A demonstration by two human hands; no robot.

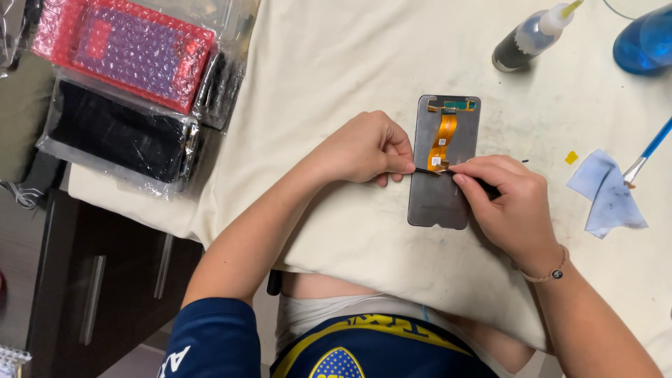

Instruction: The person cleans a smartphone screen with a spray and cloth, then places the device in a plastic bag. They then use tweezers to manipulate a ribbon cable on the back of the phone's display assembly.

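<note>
While the phone screen assembly (442, 183) lies face down on the cream cloth (336, 70) near the middle of the bench, both hands work at its midline. The left hand (367, 149) is closed in a pinch on one end of a thin black strip (425, 170), just beside the panel's left edge. The right hand (509, 199) is closed around a slim dark tool (483, 185) whose tip meets the strip near the foot of the orange flex cable (442, 140); whether that tip is under the strip or only against it cannot be told at this size.

Assessment: the panel is light, thin, rigid and likely brittle, so it is best steadied by its edges, never by pressing its centre. The flex cable is soft and tears easily; it should not serve as a grip. The strip looks limp and probably adhesive, to be taken at its free end.

Also present: a small dropper bottle (528, 38), a blue brush (651, 150) over a crumpled wipe (609, 192), and bubble-wrapped packages (126, 49) at the left.
</note>
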